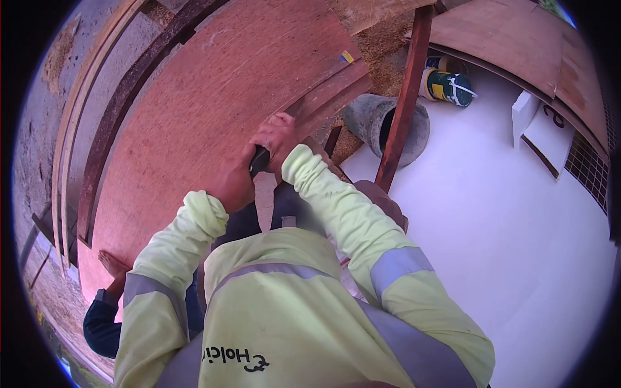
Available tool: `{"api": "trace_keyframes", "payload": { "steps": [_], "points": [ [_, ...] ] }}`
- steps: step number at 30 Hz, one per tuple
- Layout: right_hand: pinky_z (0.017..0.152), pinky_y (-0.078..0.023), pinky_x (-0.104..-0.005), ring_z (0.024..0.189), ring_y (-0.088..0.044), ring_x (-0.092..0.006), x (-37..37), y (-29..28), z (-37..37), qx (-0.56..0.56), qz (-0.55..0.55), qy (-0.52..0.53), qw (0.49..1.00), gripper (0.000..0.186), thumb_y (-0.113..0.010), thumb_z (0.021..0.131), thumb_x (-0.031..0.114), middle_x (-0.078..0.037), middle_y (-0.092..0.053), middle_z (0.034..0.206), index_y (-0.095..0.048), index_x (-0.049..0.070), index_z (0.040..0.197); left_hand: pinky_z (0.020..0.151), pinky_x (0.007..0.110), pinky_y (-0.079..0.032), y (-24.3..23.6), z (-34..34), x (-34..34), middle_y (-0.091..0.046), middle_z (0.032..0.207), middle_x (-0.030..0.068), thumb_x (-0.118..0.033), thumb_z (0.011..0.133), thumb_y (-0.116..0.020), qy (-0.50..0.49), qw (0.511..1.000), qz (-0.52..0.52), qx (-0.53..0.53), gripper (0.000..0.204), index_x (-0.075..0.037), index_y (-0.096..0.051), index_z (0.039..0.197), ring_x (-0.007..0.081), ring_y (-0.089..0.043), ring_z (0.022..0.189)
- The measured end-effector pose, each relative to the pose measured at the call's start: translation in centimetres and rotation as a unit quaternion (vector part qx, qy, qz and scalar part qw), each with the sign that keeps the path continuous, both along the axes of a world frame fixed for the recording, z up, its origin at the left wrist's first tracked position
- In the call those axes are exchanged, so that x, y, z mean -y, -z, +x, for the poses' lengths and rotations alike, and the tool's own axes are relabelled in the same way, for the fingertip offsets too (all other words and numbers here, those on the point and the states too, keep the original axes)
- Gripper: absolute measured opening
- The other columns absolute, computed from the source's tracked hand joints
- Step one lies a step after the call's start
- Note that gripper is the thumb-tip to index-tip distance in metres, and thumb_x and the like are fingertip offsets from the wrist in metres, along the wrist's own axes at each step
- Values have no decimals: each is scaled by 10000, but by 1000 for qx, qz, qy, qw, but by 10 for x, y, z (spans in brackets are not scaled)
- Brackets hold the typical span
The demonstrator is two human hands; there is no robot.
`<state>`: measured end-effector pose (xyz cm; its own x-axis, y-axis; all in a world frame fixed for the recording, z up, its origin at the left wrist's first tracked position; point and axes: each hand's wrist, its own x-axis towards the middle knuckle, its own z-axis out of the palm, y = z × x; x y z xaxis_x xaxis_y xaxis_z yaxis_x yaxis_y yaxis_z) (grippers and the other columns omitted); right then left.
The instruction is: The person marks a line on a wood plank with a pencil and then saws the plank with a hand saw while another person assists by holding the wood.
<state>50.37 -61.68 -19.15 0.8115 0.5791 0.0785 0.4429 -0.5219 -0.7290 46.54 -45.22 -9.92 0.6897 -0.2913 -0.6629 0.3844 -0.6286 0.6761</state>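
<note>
My left hand is closed round the black handle of a tool, at the near edge of a large reddish plywood sheet. Just beyond it, my right hand is closed too, pressed against the upper end of that handle. My fingers hide most of the tool, so its kind does not show. A loose wooden strip lies on the sheet past my right hand. At the left, another person's hand rests on the plywood, with a dark sleeve behind it.
A dark red timber slants down at the right, in front of a grey bucket lying on its side. A green and yellow pail lies on a white surface. Wire mesh shows at far right. Long timbers run along the left.
</note>
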Motion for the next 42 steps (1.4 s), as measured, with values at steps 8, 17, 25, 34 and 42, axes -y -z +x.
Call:
{"api": "trace_keyframes", "payload": {
  "steps": [8, 17, 25, 34, 42],
  "points": [
    [895, -378, -438, 906, -566, -252, -29, -76, -35, -78, 17, -46, 996, 251, -774, 577, 289, 15, -623, 830, -692, 197, 795, 703, 446, -526, -91, -29, -35, -669, 906, 266, -65, 750, -698, 41, 999, 26, 13, 596, 10, -486, 1303, 431, -674, 804],
    [938, -342, -445, 898, -577, -232, 14, 7, 20, -29, -31, 21, 999, 282, -811, 548, 324, 34, -626, 826, -680, 235, 782, 687, 524, -495, 31, 14, 13, -652, 849, 288, -50, 812, -652, -5, 998, 6, 70, 490, -27, -494, 1274, 473, -642, 808],
    [967, -314, -504, 963, -537, -251, -55, -83, -60, -57, 27, -30, 998, 291, -796, 548, 390, -3, -608, 829, -713, 230, 775, 644, 538, -491, -87, -60, -56, -647, 807, 277, -15, 759, -646, -3, 999, 46, 22, 516, -40, -495, 1252, 482, -634, 755],
    [940, -329, -451, 925, -565, -243, 28, 26, 38, -67, -71, 24, 995, 299, -827, 537, 339, 32, -609, 819, -677, 248, 779, 658, 509, -506, 51, 30, 30, -667, 857, 271, -12, 794, -659, -26, 989, -37, 138, 514, -33, -509, 1286, 454, -657, 763],
    [1033, -256, -579, 1005, -535, -246, -62, -87, -77, -43, 19, -24, 999, 284, -783, 560, 328, 1, -602, 854, -728, 228, 821, 695, 507, -512, -95, -70, -65, -662, 876, 267, -1, 753, -665, -3, 999, 41, 15, 540, -53, -502, 1265, 467, -649, 827]
  ]
}}
